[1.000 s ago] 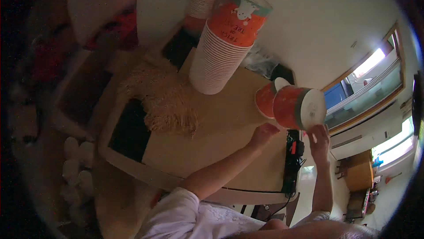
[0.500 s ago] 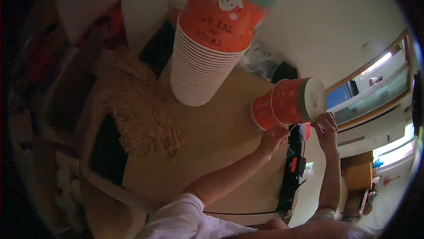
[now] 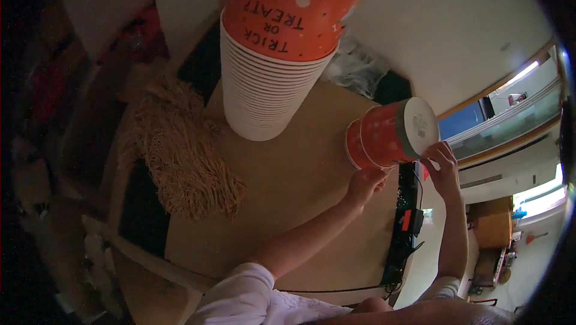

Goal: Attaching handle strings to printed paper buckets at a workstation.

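Two nested orange paper buckets (image 3: 384,135) with a green band and pale bottom lie tipped over at the table's right side, bottom facing right. My left hand (image 3: 367,186) is closed at the lower side of the white rim, its fingers pinched; what is in them, perhaps a thin pale strip, is too small to make out. My right hand (image 3: 443,166) pinches the lower edge of the bucket's bottom with thumb and fingers. Farther left rises a tall stack of nested buckets (image 3: 267,94), white rims piled under an orange printed one.
A bundle of tan stringy fibre (image 3: 186,154) lies on the brown tabletop (image 3: 288,187) at left. Crumpled clear plastic (image 3: 357,72) sits behind the tall stack. A black-and-orange device (image 3: 413,222) with cables lies along the table's right edge.
My view has shifted slightly, so the tall stack appears farther left and nearer the top. Both hands stay at the tipped buckets, my left hand now closer against the rim.
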Available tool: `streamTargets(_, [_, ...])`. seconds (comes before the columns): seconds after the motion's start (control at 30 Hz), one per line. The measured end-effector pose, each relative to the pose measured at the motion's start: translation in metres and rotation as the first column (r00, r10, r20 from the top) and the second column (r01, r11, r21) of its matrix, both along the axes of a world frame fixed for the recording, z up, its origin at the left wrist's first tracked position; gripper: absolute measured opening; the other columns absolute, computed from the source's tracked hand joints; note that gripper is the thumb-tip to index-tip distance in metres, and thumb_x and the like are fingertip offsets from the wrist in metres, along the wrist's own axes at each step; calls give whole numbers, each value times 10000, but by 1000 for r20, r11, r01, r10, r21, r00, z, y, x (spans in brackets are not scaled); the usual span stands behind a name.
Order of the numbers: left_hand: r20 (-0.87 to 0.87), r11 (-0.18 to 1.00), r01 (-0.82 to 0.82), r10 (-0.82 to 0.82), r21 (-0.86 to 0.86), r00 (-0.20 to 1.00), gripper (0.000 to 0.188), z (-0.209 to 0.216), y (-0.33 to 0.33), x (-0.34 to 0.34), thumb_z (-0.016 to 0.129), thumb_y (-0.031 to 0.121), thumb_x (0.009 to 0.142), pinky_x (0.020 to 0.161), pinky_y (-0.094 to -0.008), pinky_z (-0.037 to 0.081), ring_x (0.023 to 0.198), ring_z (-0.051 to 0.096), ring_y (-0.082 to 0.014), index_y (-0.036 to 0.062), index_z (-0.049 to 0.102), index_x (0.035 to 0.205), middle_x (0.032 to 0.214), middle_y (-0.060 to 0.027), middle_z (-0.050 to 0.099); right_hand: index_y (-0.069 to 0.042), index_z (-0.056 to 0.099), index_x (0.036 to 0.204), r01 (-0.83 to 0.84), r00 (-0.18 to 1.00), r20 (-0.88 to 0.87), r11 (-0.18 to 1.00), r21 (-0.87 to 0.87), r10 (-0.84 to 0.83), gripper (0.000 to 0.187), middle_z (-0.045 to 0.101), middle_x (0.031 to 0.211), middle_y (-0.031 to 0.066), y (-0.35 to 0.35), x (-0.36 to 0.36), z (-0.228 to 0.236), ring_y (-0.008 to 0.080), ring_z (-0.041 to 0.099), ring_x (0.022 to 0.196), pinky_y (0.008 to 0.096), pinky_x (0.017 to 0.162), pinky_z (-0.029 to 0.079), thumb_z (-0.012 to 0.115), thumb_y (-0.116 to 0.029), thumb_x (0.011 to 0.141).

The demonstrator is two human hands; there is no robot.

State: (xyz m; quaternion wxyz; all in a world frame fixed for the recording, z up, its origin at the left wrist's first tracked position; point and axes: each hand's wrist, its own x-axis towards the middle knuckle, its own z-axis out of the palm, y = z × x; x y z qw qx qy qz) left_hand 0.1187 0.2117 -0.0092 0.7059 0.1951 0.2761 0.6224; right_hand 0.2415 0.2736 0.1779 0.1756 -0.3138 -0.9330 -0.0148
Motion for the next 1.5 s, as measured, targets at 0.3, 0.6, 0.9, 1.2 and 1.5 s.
streamTargets(0.3, [-11, 994, -18, 17, -104, 1000, 103, -6, 0, 0, 584, 171, 839, 617, -244, 465, 688, 561, -91, 80, 566, 885, 788, -12, 603, 17, 571, 815, -40, 998, -48, 997, -73, 36, 231, 539, 809, 101, 14, 0, -11, 262, 537, 824, 326, 695, 461, 673, 103, 626])
streamTargets(0.6, [-15, 992, 4, -6, -125, 1000, 83, -16, 2, -1, 564, 149, 849, 570, -235, 460, 652, 558, -88, 78, 565, 893, 770, -3, 599, 13, 558, 809, -58, 998, -5, 991, -120, 58, 205, 537, 823, 106, 20, -7, -9, 273, 528, 833, 329, 707, 452, 658, 93, 650])
streamTargets(0.9, [-39, 987, 5, -11, -159, 999, 80, -17, -2, -11, 557, 167, 856, 555, -223, 452, 631, 547, -79, 101, 592, 883, 751, 7, 592, -3, 560, 794, -66, 998, -11, 987, -148, 65, 201, 545, 806, 98, 25, -10, -15, 273, 534, 822, 337, 729, 442, 655, 93, 645])
streamTargets(1.2, [-16, 990, -57, 55, -130, 998, 156, -15, -7, -24, 584, 242, 844, 556, -240, 454, 613, 549, -92, 86, 599, 839, 725, -1, 600, -9, 566, 796, -8, 1000, -9, 992, -128, 7, 170, 554, 814, 91, 26, -10, -12, 267, 541, 828, 338, 737, 443, 661, 62, 674])
streamTargets(1.5, [-29, 988, -52, 48, -147, 998, 153, -25, -2, -24, 595, 228, 841, 558, -240, 473, 626, 568, -94, 76, 593, 824, 735, -16, 610, -9, 559, 801, -23, 1000, -16, 994, -102, 21, 145, 553, 828, 87, 30, -11, -19, 262, 545, 844, 333, 752, 447, 660, 35, 706])
